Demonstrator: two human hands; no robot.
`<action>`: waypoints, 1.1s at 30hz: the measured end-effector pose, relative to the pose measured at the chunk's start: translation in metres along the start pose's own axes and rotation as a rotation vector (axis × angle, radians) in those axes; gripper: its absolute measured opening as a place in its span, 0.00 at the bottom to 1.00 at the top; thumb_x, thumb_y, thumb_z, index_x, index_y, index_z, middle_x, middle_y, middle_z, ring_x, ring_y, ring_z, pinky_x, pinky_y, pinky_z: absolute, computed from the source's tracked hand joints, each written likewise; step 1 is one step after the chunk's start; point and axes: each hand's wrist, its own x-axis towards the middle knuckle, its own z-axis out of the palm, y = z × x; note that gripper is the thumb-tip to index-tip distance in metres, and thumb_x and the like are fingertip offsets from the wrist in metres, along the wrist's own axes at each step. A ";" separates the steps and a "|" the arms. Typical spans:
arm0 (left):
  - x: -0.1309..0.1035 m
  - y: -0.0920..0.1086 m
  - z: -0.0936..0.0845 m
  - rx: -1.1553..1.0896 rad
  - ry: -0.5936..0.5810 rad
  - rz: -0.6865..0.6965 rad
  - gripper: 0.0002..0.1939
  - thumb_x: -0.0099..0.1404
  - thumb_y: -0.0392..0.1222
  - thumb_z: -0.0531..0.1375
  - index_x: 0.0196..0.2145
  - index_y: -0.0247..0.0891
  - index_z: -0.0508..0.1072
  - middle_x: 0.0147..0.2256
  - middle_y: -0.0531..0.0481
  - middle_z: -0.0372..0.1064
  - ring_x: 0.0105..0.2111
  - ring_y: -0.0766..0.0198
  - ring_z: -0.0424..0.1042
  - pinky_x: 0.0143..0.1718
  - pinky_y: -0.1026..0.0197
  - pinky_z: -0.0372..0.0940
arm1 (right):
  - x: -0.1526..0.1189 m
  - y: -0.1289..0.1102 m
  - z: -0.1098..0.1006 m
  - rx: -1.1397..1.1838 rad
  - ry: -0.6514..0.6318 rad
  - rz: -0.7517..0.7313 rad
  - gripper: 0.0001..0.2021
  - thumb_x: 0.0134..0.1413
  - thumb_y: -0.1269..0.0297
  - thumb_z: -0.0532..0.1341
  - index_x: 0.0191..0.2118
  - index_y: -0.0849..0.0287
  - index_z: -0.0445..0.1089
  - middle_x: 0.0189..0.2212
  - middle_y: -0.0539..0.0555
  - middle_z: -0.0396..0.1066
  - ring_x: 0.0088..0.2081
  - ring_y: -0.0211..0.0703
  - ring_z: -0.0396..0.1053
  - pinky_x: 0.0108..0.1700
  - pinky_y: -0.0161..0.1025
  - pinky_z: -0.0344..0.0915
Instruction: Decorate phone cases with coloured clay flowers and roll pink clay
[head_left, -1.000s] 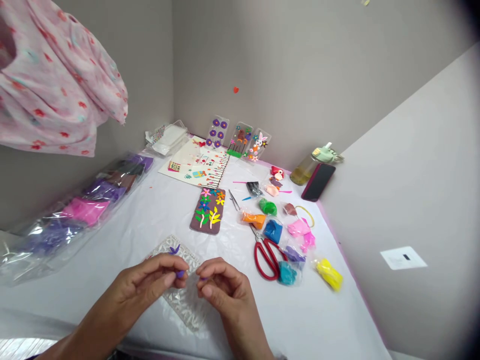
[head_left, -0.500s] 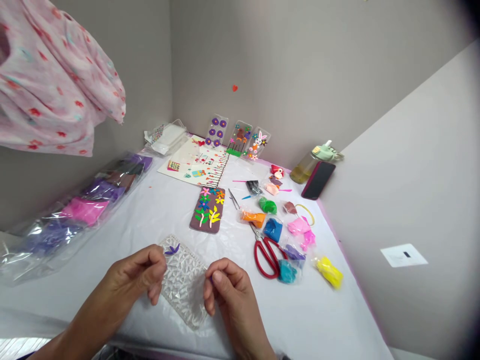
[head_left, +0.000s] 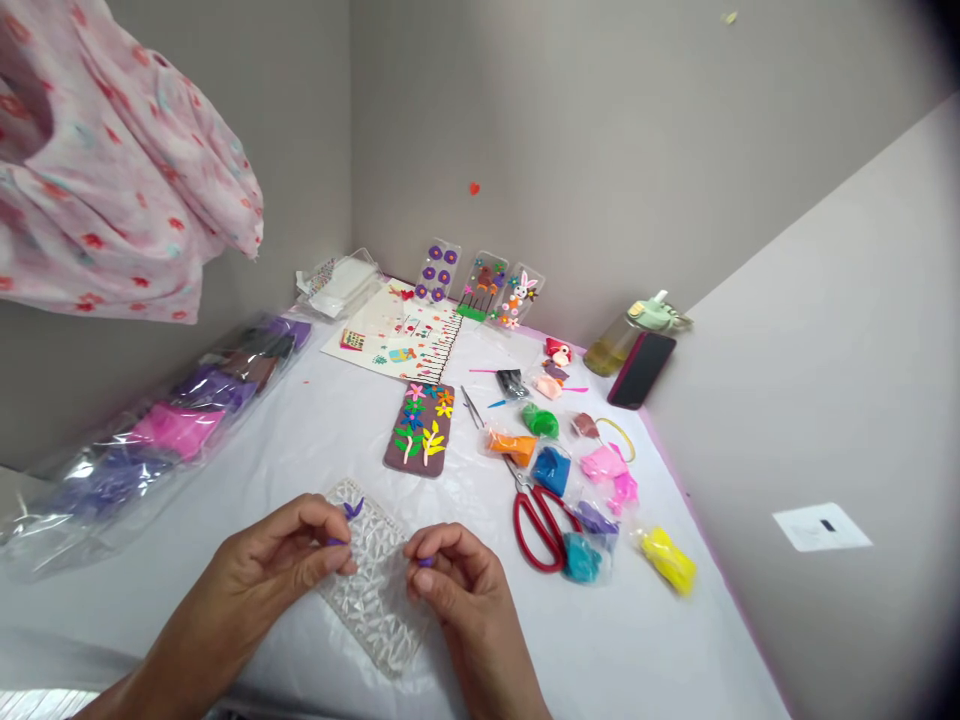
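Note:
A clear textured phone case [head_left: 375,575] lies on the white-covered table between my hands. Small purple clay petals [head_left: 353,509] sit near its upper left corner. My left hand [head_left: 292,555], over the case's left edge, pinches a bit of purple clay [head_left: 337,542]. At the right edge, my right hand [head_left: 457,570] holds a small purple clay piece [head_left: 425,562] between thumb and fingers. Beyond the clear case lies a brown case [head_left: 420,430] decorated with clay flowers and leaves.
Red-handled scissors [head_left: 538,530], tweezers [head_left: 472,407] and several bagged clays lie to the right. Behind them stand a bottle [head_left: 611,345] and a phone [head_left: 642,370]. An illustrated notebook [head_left: 397,335] is at the back; a long plastic bag [head_left: 180,425] lies left.
My left hand has moved right over the case, and purple clay now shows at its fingertips. The purple piece in my right hand shows more clearly. The whole view has shifted slightly.

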 end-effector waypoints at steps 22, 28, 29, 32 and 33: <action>-0.006 -0.005 0.004 0.039 -0.027 0.100 0.18 0.68 0.49 0.61 0.22 0.40 0.72 0.20 0.56 0.65 0.21 0.68 0.67 0.25 0.72 0.65 | 0.000 -0.004 0.027 -0.246 -0.084 0.064 0.21 0.43 0.50 0.80 0.32 0.58 0.74 0.22 0.43 0.65 0.24 0.31 0.54 0.27 0.31 0.51; -0.008 -0.010 0.006 0.102 -0.013 0.123 0.21 0.71 0.50 0.55 0.21 0.40 0.69 0.20 0.56 0.62 0.21 0.67 0.64 0.23 0.70 0.63 | 0.000 -0.001 0.043 -0.411 -0.090 0.053 0.15 0.44 0.60 0.78 0.35 0.57 0.74 0.25 0.43 0.66 0.23 0.31 0.50 0.26 0.33 0.46; -0.008 -0.012 0.007 0.111 -0.022 0.122 0.22 0.71 0.50 0.55 0.22 0.40 0.69 0.21 0.56 0.63 0.22 0.66 0.66 0.24 0.69 0.64 | 0.000 0.001 0.045 -0.449 -0.091 0.038 0.13 0.45 0.62 0.77 0.34 0.57 0.74 0.25 0.43 0.65 0.23 0.31 0.49 0.25 0.33 0.46; -0.010 -0.019 0.008 0.128 -0.040 0.125 0.22 0.72 0.51 0.55 0.22 0.40 0.68 0.21 0.56 0.65 0.23 0.65 0.67 0.27 0.69 0.65 | -0.001 0.003 0.047 -0.552 -0.077 -0.042 0.06 0.49 0.66 0.72 0.31 0.57 0.76 0.24 0.43 0.63 0.23 0.32 0.51 0.26 0.33 0.48; -0.011 -0.021 0.007 0.124 -0.046 0.131 0.22 0.73 0.51 0.55 0.22 0.40 0.68 0.22 0.56 0.65 0.24 0.65 0.67 0.27 0.69 0.65 | 0.000 0.004 0.046 -0.582 -0.071 -0.077 0.03 0.50 0.67 0.71 0.30 0.57 0.76 0.24 0.43 0.63 0.24 0.33 0.52 0.27 0.34 0.49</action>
